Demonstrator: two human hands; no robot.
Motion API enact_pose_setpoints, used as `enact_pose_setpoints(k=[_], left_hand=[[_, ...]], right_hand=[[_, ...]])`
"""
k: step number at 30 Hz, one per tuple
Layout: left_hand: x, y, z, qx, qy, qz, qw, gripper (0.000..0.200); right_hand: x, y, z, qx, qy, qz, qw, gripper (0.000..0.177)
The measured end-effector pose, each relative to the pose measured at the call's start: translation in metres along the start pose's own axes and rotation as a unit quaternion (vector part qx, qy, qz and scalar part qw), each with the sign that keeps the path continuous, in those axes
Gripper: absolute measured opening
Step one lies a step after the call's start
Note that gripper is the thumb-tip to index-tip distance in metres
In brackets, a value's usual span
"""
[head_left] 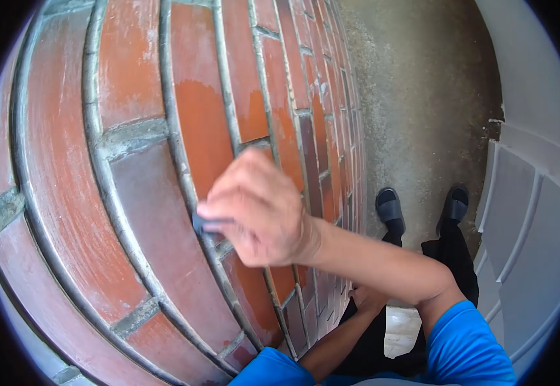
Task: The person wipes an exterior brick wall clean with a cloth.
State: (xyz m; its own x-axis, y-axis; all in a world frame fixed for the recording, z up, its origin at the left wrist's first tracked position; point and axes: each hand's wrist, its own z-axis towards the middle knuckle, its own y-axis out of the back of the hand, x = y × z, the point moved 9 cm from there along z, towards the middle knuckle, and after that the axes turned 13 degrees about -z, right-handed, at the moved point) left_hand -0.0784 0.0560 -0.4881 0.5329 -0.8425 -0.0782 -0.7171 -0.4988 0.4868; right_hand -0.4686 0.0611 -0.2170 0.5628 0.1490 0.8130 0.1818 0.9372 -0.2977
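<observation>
A small dark piece (pixel 199 222) is held in the right hand (pixel 254 206), pinched narrowly at the fingertips and set against a mortar joint (pixel 185 168) of the brick wall (pixel 132 58). It is judged to be light and easily managed, best gripped by its back edge so that the fingers are spared the brick; whether it is stiff or soft cannot be told through the blur. Some slip may be expected where the brick is darkened as if wet (pixel 199 122), and snagging at the raised, rough joints. The left hand (pixel 367 299) is placed low by the wall; its grip cannot be told. Standing room is narrowed by pale panels (pixel 515 193), with slippered feet (pixel 391 211) set on the floor (pixel 421 96) between.
</observation>
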Motion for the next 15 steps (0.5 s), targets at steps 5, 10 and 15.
enact_pose_setpoints(k=[5,10,15], left_hand=[[0.016,-0.026,0.001,0.04,0.0,0.047,0.998,0.072],[0.024,-0.023,-0.001,0.084,0.051,0.09,0.991,0.072],[0.011,-0.004,0.002,0.115,0.128,0.1,0.98,0.073]], right_hand=[[0.01,0.023,-0.061,0.008,-0.033,-0.039,0.999,0.02],[-0.134,0.061,-0.067,-0.073,-0.221,-0.272,0.934,0.013],[-0.209,0.11,-0.267,0.057,-0.452,-0.306,0.836,0.012]])
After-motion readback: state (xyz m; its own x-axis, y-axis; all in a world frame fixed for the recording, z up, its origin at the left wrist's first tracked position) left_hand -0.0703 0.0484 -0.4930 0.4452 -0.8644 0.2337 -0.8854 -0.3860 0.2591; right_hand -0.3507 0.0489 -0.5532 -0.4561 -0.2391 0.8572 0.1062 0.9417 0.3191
